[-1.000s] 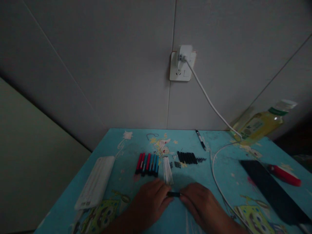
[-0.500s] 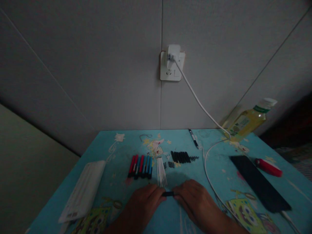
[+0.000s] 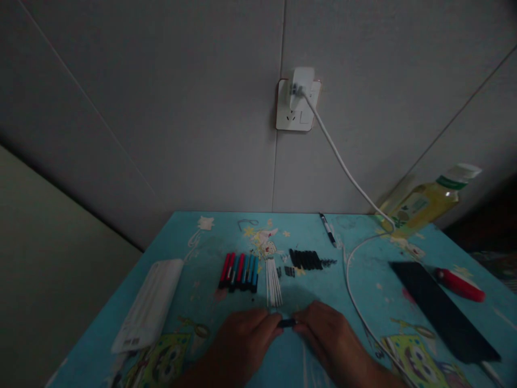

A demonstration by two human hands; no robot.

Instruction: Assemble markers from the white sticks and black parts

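At the front middle of the table, my left hand (image 3: pixel 252 338) and my right hand (image 3: pixel 323 330) meet around a short black pen piece (image 3: pixel 287 323). Each one pinches an end of it, and most of the piece is hidden by fingers. Just beyond lie several thin white pen refills (image 3: pixel 273 283) side by side. To their left is a row of red and blue pen barrels (image 3: pixel 239 272) with black ends. On the right sit a row of black pen caps (image 3: pixel 306 259), some tiny dark parts (image 3: pixel 290 271) and a small heap of dark bits (image 3: pixel 328 263), too small to name.
A white box-like pack (image 3: pixel 149 304) lies at left. At right are a dark flat phone-like slab (image 3: pixel 444 310), a red-handled tool (image 3: pixel 460 284) and a leaning bottle of yellow liquid (image 3: pixel 428 202). A white cable (image 3: pixel 347 283) runs from the wall charger (image 3: pixel 302 89). One pen (image 3: pixel 328 230) lies near the wall.
The whole scene has shifted slightly to the right as my head turned. Both hands stay on the black pen piece, which now shows a slight tilt.
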